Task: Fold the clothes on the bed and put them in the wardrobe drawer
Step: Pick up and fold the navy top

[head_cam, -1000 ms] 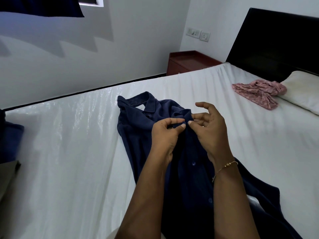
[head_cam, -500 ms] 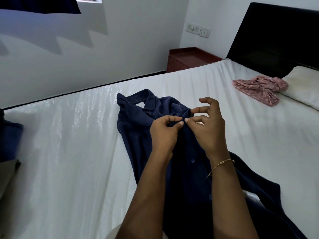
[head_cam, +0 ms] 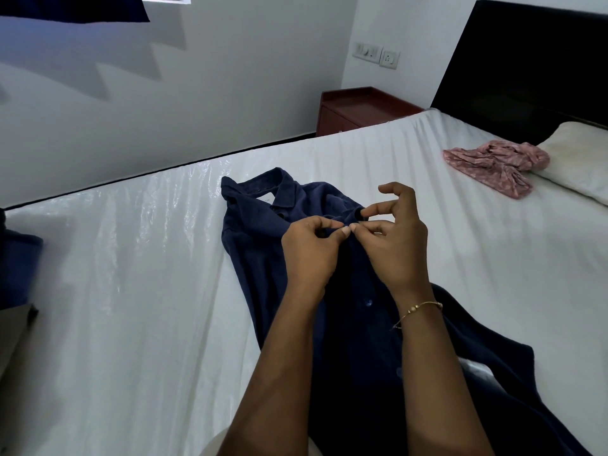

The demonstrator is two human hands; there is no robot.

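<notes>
A dark blue shirt (head_cam: pixel 263 245) lies flat on the white bed (head_cam: pixel 131 307), near the middle of the view. Its collar (head_cam: pixel 263 189) points to 11 o'clock, and its long body runs down to 5 o'clock. Small blue buttons show down its front.

Both hands meet on the shirt front, just below the collar. The left hand (head_cam: pixel 309 251) has its thumb and first finger pressed together on a bit of the blue cloth. The right hand (head_cam: pixel 398 245) sits just beside it, at 3 o'clock from the left hand. Its thumb and first finger pinch the cloth too, and the tips of both hands almost touch. The other fingers (head_cam: pixel 394 189) of the right hand are lifted and curled in the air. A thin gold bracelet (head_cam: pixel 418 307) hangs on the right wrist.

At 2 o'clock from the shirt, well apart from it, a pink cloth (head_cam: pixel 493 166) lies in a crumpled heap. It touches a white pillow (head_cam: pixel 579 162) at the head of the bed. A black headboard (head_cam: pixel 526 67) stands behind the pillow.

At 12 o'clock, past the far edge of the bed, is a dark red side table (head_cam: pixel 358 110). White wall switches (head_cam: pixel 376 54) sit above it. At 9 o'clock, at the left edge of the view, more blue cloth (head_cam: pixel 19 264) shows.
</notes>
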